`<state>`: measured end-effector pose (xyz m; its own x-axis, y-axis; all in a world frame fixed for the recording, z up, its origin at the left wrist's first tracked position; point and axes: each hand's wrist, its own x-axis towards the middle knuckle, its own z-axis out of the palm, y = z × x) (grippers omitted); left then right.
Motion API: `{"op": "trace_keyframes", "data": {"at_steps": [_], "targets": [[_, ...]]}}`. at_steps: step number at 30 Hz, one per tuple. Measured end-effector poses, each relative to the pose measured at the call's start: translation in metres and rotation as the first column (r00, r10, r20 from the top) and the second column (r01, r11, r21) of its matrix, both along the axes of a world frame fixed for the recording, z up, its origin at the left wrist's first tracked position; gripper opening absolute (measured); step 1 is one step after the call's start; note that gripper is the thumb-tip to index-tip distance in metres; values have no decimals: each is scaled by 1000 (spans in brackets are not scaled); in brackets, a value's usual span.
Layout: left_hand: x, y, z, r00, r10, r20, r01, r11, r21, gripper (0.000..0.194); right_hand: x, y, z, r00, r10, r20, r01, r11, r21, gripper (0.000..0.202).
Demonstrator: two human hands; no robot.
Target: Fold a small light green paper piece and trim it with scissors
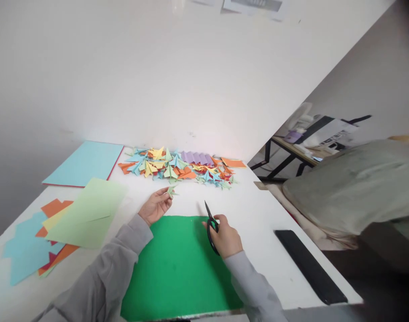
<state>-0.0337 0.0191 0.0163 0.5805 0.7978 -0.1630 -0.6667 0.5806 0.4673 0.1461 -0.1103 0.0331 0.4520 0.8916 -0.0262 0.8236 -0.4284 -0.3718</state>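
My left hand (156, 205) is closed on a small folded light-green paper piece (171, 192), pinched between thumb and fingers above the white table. My right hand (226, 237) is wrapped round a pair of scissors with black handles (212, 232). Their blades look closed and point up and away from me. Below both hands lies a green mat (180, 268). Just beyond my left hand, a long heap of folded paper shapes (170, 166) in blue, yellow, orange, green and red stretches along the wall.
Light-green sheets (86, 214) and cut blue paper (31, 246) lie at left. Behind them is a stack topped by a blue sheet (86, 162). Pleated purple paper (196, 158) sits on the heap. A black flat bar (308, 266) lies right. Beyond the table's edge is a person's clothing (341, 188).
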Motion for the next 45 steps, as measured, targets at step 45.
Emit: {"op": "trace_keyframes", "data": {"at_steps": [45], "targets": [[18, -1, -1, 777, 435, -455, -195, 854, 483, 53, -46, 112, -39, 496, 513, -701, 49, 789, 612, 22]]}}
